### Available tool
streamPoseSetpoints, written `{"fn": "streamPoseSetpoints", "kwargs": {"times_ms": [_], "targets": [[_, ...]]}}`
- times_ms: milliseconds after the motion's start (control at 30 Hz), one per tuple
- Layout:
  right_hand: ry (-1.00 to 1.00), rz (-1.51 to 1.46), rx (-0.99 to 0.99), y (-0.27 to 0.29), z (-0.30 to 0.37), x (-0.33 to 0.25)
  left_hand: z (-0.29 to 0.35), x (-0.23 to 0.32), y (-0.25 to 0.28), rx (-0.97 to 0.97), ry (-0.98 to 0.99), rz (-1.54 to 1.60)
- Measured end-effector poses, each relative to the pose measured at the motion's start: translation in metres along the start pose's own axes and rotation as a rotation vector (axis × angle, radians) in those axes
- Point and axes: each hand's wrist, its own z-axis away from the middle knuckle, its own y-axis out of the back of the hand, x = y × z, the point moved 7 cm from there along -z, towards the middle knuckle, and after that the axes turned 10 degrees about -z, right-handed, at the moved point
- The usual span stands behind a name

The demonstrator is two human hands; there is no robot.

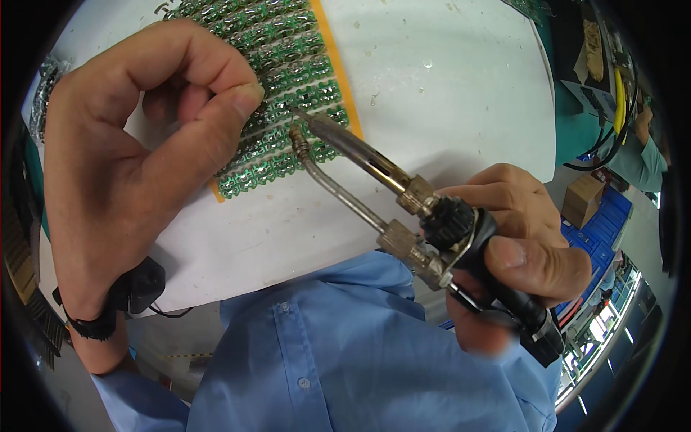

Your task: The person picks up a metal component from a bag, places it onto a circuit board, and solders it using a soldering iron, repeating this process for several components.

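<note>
My right hand (515,209) is wrapped round the black handle of a soldering iron (371,164) with a bent metal solder-feed tube (342,194) alongside its barrel. The iron slants to the upper left, and its tip and the tube's end meet over rows of small green circuit boards (306,70). Above the left side of these rows my left hand (119,137) is closed, thumb and forefinger pressed together close to the iron's tip. Whatever is between those fingertips is too small or hidden to make out. A black strap (97,325) circles my left wrist.
Orange strips (338,68) edge the board rows on a white work surface (439,79). Clear plastic wrapping (47,90) lies at the far left. On the right are a cardboard box (581,199), blue crates (604,223), a yellow cable (620,101) and another person's sleeve (644,162).
</note>
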Motion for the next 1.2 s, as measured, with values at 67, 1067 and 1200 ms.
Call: {"fn": "streamPoseSetpoints", "kwargs": {"times_ms": [67,1067,1200], "targets": [[-0.003,-0.009,0.001,0.0,0.0,0.0,0.0,0.0,-0.001,-0.004,-0.021,-0.017],[-0.047,0.01,-0.138,-0.015,-0.016,0.005,-0.005,-0.003,0.002,0.005,-0.046,-0.061],[-0.07,0.011,-0.151,-0.016,-0.017,0.005,-0.008,0.002,0.0,0.034,-0.067,-0.026]]}}
